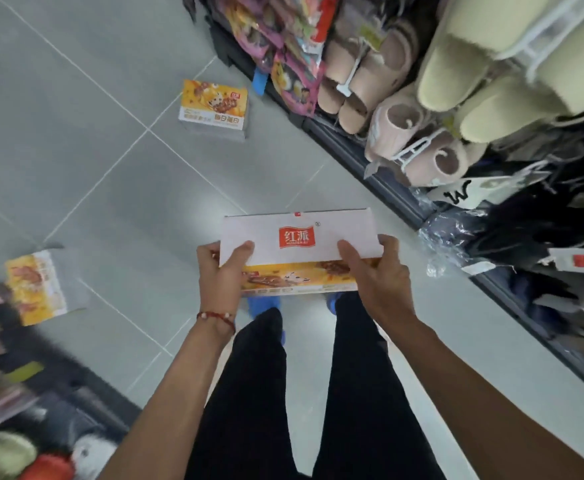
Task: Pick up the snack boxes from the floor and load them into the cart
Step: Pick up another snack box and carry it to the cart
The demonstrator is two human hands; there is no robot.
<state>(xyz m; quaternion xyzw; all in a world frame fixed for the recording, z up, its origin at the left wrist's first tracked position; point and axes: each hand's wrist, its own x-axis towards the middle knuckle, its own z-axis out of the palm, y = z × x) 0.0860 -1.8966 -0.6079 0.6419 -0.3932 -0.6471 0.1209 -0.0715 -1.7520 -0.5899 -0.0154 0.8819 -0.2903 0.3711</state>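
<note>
Held box: a snack box with a white top and a red logo, held level above the floor in front of the person's legs; this box is the landmark for the lines below.
Left grip: the left hand clasps the box's left end, thumb on the white top, fingers under.
Right grip: the right hand clasps the box's right end the same way, thumb on top.
Second box: a yellow snack box lies on the floor well beyond the held box, up and to its left, near the foot of the right-hand shelf.
Third box: a blurred yellow box lies on the floor well to the left of the held box, just beside the left shelf's edge.
Right edge: a shelf with slippers runs diagonally, its base rail close to the held box's right end.
Open room: bare grey tiles between the held box and both other boxes.
Cart: not in view.
</note>
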